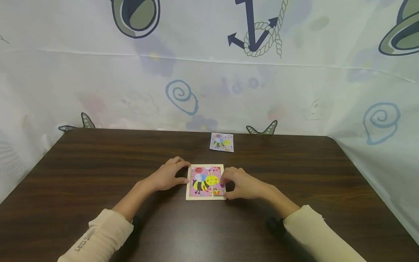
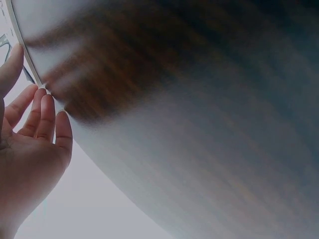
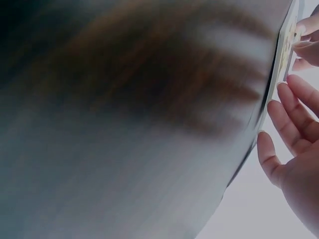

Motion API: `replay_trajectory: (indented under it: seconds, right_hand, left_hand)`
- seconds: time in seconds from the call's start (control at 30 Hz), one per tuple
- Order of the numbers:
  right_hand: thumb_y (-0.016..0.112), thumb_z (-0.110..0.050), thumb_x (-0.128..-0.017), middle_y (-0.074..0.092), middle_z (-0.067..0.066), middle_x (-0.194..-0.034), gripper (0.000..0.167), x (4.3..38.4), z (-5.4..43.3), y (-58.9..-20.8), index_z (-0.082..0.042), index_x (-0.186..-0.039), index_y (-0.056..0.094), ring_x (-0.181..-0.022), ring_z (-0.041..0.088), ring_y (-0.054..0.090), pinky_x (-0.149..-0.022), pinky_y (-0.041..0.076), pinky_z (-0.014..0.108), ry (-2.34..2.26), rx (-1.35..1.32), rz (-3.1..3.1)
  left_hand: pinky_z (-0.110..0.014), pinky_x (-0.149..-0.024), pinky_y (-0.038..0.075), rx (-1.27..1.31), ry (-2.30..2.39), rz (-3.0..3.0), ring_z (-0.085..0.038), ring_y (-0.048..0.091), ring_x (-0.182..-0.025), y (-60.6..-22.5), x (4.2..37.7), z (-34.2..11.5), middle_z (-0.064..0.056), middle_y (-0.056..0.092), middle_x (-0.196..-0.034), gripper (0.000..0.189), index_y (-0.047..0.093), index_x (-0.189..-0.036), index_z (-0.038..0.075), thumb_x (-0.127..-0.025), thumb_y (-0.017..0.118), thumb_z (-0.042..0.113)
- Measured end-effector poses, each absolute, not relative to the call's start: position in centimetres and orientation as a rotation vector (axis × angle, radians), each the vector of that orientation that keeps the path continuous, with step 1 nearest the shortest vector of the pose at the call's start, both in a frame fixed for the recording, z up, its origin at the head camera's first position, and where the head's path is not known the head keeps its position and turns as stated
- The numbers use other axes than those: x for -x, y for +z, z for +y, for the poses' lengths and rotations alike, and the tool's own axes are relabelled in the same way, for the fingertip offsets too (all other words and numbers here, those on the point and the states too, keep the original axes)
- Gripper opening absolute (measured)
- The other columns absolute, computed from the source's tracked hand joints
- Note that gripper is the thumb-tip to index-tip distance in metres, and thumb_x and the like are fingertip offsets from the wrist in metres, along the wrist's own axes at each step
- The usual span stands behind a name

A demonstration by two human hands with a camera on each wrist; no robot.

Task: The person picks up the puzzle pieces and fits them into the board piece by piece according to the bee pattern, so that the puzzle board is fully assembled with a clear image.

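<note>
A square bee jigsaw puzzle (image 1: 204,178) in a pale wooden frame lies on the dark table, its picture filled in across the tray. My left hand (image 1: 168,174) rests along the frame's left side, with thumb and fingertips touching the edge and the fingers loosely extended. At the lower right corner, my right hand (image 1: 243,183) pinches a puzzle piece (image 1: 216,193) between thumb and index finger. That piece seems slightly raised, and the fingers partly cover it. In the wrist views, the left hand (image 2: 37,134) and right hand (image 3: 299,134) show their other fingers spread near the table.
A small picture card (image 1: 222,142) with the same bee lies behind the puzzle, near the far edge of the brown wood-grain table (image 1: 98,163). A pale printed cloth (image 1: 203,69) hangs behind and at the sides of the table.
</note>
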State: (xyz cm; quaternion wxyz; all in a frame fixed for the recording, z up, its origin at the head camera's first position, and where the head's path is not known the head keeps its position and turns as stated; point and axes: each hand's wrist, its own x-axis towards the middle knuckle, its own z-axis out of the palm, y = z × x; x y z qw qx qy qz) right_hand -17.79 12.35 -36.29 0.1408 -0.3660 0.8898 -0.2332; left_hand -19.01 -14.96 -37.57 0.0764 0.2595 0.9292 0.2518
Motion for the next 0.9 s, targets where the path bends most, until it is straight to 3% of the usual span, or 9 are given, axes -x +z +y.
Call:
replay_trajectory:
  seconds: [0.9]
  right_hand:
    - [0.072,-0.019,-0.076,0.05,-0.004,-0.1,0.021,17.72,11.31,-36.53,-0.012,-0.094,0.062,-0.096,0.016,0.044,-0.082,0.033,0.037,-0.629,0.988,2.583]
  left_hand:
    - [-0.052,-0.091,0.035,-0.785,0.735,2.787,-0.035,0.042,-0.113,-37.46,19.02,-15.02,-0.016,0.046,-0.12,0.049,0.05,-0.126,0.002,-0.084,0.067,0.022]
